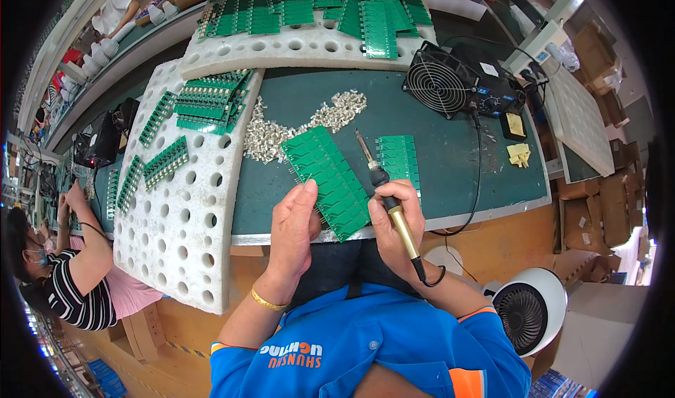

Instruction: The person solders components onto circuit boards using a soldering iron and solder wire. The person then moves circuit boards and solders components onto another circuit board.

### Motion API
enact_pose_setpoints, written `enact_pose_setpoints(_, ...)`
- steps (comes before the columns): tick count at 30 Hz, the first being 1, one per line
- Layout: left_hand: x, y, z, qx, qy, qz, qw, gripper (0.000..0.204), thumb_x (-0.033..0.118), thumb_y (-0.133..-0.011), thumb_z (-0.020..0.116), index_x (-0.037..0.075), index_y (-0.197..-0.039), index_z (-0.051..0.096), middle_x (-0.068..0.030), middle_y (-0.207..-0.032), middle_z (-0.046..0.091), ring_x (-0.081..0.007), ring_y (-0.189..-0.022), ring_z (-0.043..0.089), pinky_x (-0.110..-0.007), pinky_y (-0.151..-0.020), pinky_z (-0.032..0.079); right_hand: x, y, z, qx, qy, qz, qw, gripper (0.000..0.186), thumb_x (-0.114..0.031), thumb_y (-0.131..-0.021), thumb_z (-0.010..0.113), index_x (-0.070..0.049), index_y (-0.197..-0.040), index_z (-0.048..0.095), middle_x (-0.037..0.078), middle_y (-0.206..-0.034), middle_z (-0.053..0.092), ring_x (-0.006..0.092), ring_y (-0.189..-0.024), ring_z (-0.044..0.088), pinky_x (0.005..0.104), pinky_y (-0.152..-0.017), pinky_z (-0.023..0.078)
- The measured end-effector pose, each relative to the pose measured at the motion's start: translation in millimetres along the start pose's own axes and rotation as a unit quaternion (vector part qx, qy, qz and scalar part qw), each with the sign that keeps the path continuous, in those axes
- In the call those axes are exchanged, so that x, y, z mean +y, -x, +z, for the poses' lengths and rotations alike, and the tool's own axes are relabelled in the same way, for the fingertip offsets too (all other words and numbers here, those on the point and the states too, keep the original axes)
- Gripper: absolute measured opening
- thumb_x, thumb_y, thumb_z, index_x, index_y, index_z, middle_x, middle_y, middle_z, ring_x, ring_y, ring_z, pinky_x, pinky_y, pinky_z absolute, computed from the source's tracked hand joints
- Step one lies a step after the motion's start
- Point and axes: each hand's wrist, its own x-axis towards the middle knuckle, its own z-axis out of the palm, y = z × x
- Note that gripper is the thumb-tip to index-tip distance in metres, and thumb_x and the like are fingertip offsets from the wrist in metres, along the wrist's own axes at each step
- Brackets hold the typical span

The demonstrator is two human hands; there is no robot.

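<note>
My left hand [297, 222] grips a green circuit board [329, 180] by its left edge, thumb on its face. The board is tilted over the front of the bench. In my right hand [398, 219] is a soldering iron [380, 176] with a black and brass-coloured handle. Its tip points up and away, to the right of the board and apart from it. Behind the iron, another green circuit board [399, 155] lies on the bench. A heap of small whitish metal parts [302, 131] is spread just beyond the held board.
Foam trays [204, 222] with round holes hold stacked boards [211, 103] at left and more boards [302, 8] at the back. A black fan unit [439, 81] stands back right, near a yellow sponge [519, 155]. The iron's cable [478, 180] crosses the right side. A co-worker [77, 278] sits at left.
</note>
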Motion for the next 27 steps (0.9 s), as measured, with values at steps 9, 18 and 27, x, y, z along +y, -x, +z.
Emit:
enact_pose_setpoints(9, 1.6, 19.0, 8.0, -0.028, -0.098, 0.004, 0.995, 0.027, 0.017, -0.097, 0.064, -0.003, -0.116, 0.064, 0.0004, -0.090, 0.067, -0.0002, -0.076, 0.057, -0.015, -0.061, 0.044, 4.8, -8.3, -5.1, 0.059, 0.037, -0.029, 0.997, 0.019, -0.001, -0.088, 0.067, -0.003, -0.105, 0.058, 0.014, -0.096, 0.057, 0.0256, -0.085, 0.058, 0.0343, -0.076, 0.048)
enact_pose_setpoints(18, -1.2, 5.8, 24.3, -0.086, -0.046, 0.036, 0.995, 0.029, 0.010, -0.095, 0.067, 0.001, -0.122, 0.061, -0.0073, -0.111, 0.070, -0.0074, -0.084, 0.064, -0.020, -0.072, 0.051, 0.0, -32.1, -5.2, 0.075, 0.056, -0.107, 0.990, 0.027, 0.004, -0.085, 0.070, -0.003, -0.109, 0.058, 0.014, -0.095, 0.055, 0.0239, -0.080, 0.057, 0.0331, -0.069, 0.049)
enact_pose_setpoints(27, 67.5, -92.1, 60.0, 0.020, -0.025, -0.037, 0.999, 0.014, 0.019, -0.097, 0.062, 0.008, -0.090, 0.058, 0.0094, -0.056, 0.036, -0.0016, -0.041, 0.026, -0.020, -0.039, 0.020, 0.2, -57.7, -35.1, 0.088, 0.089, -0.178, 0.976, 0.025, 0.004, -0.085, 0.070, -0.001, -0.107, 0.057, 0.014, -0.092, 0.055, 0.0231, -0.078, 0.056, 0.0324, -0.068, 0.048)
